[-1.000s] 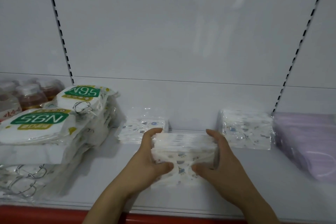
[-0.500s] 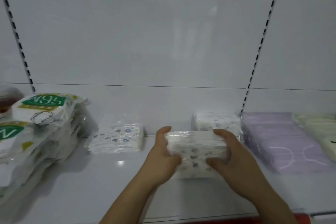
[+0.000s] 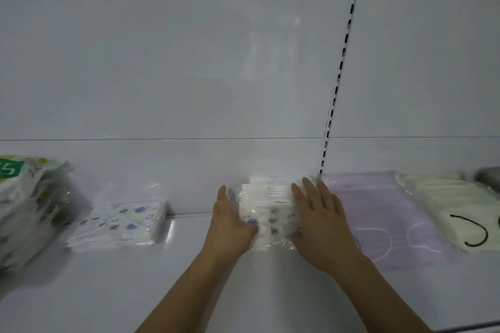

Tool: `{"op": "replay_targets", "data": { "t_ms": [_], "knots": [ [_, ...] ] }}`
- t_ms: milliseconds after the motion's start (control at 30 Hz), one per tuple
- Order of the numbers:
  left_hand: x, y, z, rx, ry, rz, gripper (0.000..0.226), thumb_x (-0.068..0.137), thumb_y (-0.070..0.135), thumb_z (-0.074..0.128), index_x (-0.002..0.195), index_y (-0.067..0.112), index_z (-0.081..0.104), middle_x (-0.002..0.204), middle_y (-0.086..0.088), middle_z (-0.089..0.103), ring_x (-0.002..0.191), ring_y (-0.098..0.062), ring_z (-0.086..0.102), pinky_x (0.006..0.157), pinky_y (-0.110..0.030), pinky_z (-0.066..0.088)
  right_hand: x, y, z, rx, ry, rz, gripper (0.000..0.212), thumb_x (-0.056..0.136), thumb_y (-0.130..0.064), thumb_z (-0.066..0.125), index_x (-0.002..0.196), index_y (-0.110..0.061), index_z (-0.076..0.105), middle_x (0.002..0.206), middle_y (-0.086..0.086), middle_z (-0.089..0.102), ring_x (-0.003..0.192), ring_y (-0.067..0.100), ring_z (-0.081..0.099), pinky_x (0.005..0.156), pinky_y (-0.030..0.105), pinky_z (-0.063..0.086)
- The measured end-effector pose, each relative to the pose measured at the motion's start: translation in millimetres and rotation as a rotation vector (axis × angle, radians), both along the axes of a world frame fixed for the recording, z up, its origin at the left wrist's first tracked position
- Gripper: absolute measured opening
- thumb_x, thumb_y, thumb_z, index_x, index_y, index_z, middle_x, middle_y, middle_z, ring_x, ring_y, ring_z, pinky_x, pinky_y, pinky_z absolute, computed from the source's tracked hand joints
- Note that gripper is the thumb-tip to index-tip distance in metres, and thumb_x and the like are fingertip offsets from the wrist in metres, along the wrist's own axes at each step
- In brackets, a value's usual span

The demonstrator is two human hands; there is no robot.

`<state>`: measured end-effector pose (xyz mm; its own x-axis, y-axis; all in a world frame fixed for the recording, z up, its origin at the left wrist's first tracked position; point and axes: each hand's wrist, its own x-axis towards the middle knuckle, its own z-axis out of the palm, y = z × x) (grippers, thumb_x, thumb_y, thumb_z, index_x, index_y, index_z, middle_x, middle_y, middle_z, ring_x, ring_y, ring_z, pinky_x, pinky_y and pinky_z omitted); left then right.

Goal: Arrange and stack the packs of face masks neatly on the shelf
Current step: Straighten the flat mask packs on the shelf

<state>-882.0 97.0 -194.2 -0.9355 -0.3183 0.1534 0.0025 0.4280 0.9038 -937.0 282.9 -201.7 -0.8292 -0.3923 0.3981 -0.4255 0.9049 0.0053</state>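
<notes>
A clear-wrapped pack of white printed face masks point(image 3: 270, 213) lies on the white shelf point(image 3: 151, 284) against the back panel, with another printed pack point(image 3: 270, 181) right behind or under it. My left hand point(image 3: 230, 224) presses flat on the pack's left side, thumb on its front. My right hand point(image 3: 320, 220) lies with straight fingers on its right side. A second printed pack point(image 3: 121, 222) lies flat to the left, apart from my hands.
A heap of N95 mask bags point(image 3: 24, 197) fills the far left. Right of my hands lie a purple mask pack point(image 3: 384, 213) and a cream one point(image 3: 449, 205). A slotted upright point(image 3: 335, 94) runs up the back panel.
My hands carried the printed pack rightward and back to the rear of the shelf beside the purple pack. Their fingers have straightened from a grip to flat pressing. The view shifted right.
</notes>
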Motion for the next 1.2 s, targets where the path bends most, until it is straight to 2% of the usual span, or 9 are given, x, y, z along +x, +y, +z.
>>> {"op": "replay_targets", "data": {
  "t_ms": [67, 133, 300, 400, 533, 733, 967, 1133, 1200],
  "knots": [
    [-7.0, -4.4, -6.6, 0.124, -0.075, -0.051, 0.06, 0.082, 0.018, 0.072, 0.128, 0.033, 0.037, 0.122, 0.009, 0.061, 0.095, -0.013, 0.066, 0.078, -0.027, 0.058, -3.1, -0.2, -5.1, 0.038, 0.066, 0.033, 0.102, 0.063, -0.039, 0.066, 0.155, -0.017, 0.028, 0.162, 0.013, 0.026, 0.149, 0.043, 0.02, 0.117, 0.058, 0.019],
    [-14.4, -9.1, -18.5, 0.236, -0.087, -0.081, 0.065, 0.07, 0.022, 0.069, 0.131, 0.032, 0.046, 0.119, 0.005, 0.071, 0.101, -0.018, 0.071, 0.086, -0.044, 0.059, -4.2, -2.3, -9.2, 0.087, 0.06, 0.093, 0.101, 0.063, -0.044, 0.056, 0.155, -0.016, 0.028, 0.162, 0.013, 0.027, 0.149, 0.041, 0.02, 0.115, 0.063, 0.017],
    [-13.4, 3.3, -15.4, 0.368, -0.08, -0.153, 0.055, 0.081, -0.008, 0.053, 0.126, 0.025, 0.053, 0.069, 0.008, 0.066, 0.05, -0.004, 0.057, 0.046, -0.019, 0.044, -8.4, 0.7, -16.0, 0.163, 0.043, 0.173, 0.102, 0.069, -0.065, 0.051, 0.155, -0.014, 0.032, 0.161, 0.017, 0.028, 0.149, 0.04, 0.023, 0.114, 0.066, 0.014],
    [-12.3, 6.8, -15.2, 0.318, -0.084, -0.129, 0.063, 0.087, -0.015, 0.045, 0.136, 0.025, 0.047, 0.075, 0.002, 0.063, 0.045, -0.003, 0.054, 0.041, -0.018, 0.041, -9.0, 6.5, -17.8, 0.17, 0.079, 0.221, 0.104, 0.071, -0.077, 0.049, 0.153, -0.014, 0.036, 0.16, 0.017, 0.029, 0.148, 0.04, 0.025, 0.113, 0.062, 0.011],
    [-11.9, 14.8, -10.1, 0.285, -0.092, -0.083, 0.059, 0.091, -0.013, 0.043, 0.134, 0.029, 0.045, 0.072, 0.0, 0.059, 0.039, -0.004, 0.047, 0.035, -0.016, 0.033, -12.3, 13.7, -21.0, 0.187, 0.113, 0.285, 0.095, 0.082, -0.072, 0.044, 0.156, -0.015, 0.027, 0.164, 0.016, 0.019, 0.151, 0.039, 0.014, 0.116, 0.062, 0.008],
    [-4.7, 28.6, -3.7, 0.432, -0.051, -0.11, 0.068, 0.084, -0.018, 0.04, 0.13, 0.031, 0.049, 0.103, -0.007, 0.074, 0.073, -0.011, 0.072, 0.057, -0.024, 0.053, -15.9, 18.8, -24.2, 0.187, 0.101, 0.299, 0.089, 0.082, -0.06, 0.047, 0.156, -0.015, 0.028, 0.164, 0.017, 0.018, 0.151, 0.04, 0.014, 0.116, 0.066, 0.012],
    [-5.6, 26.8, -5.5, 0.442, -0.106, -0.067, 0.064, 0.084, -0.007, 0.05, 0.125, 0.042, 0.048, 0.078, 0.002, 0.064, 0.058, -0.011, 0.053, 0.051, -0.024, 0.04, -17.7, 22.2, -27.6, 0.136, 0.095, 0.307, 0.097, 0.082, -0.079, 0.039, 0.157, -0.018, 0.027, 0.165, 0.012, 0.017, 0.152, 0.036, 0.012, 0.116, 0.065, 0.016],
    [-0.5, 21.1, -3.9, 0.452, -0.105, -0.029, 0.078, 0.082, -0.004, 0.062, 0.147, 0.029, 0.034, 0.11, 0.001, 0.071, 0.087, -0.02, 0.069, 0.066, -0.031, 0.054, -13.6, 20.5, -25.0, 0.126, 0.104, 0.295, 0.097, 0.082, -0.079, 0.038, 0.158, -0.019, 0.025, 0.166, 0.011, 0.014, 0.153, 0.036, 0.008, 0.116, 0.065, 0.018],
    [5.1, 16.0, -2.3, 0.422, -0.102, -0.015, 0.085, 0.086, -0.002, 0.063, 0.155, 0.027, 0.022, 0.122, 0.01, 0.063, 0.098, -0.008, 0.067, 0.071, -0.021, 0.056, -10.1, 16.9, -21.4, 0.115, 0.121, 0.292, 0.096, 0.083, -0.077, 0.04, 0.157, -0.019, 0.026, 0.166, 0.011, 0.015, 0.153, 0.035, 0.008, 0.117, 0.064, 0.016]
  ]
}}
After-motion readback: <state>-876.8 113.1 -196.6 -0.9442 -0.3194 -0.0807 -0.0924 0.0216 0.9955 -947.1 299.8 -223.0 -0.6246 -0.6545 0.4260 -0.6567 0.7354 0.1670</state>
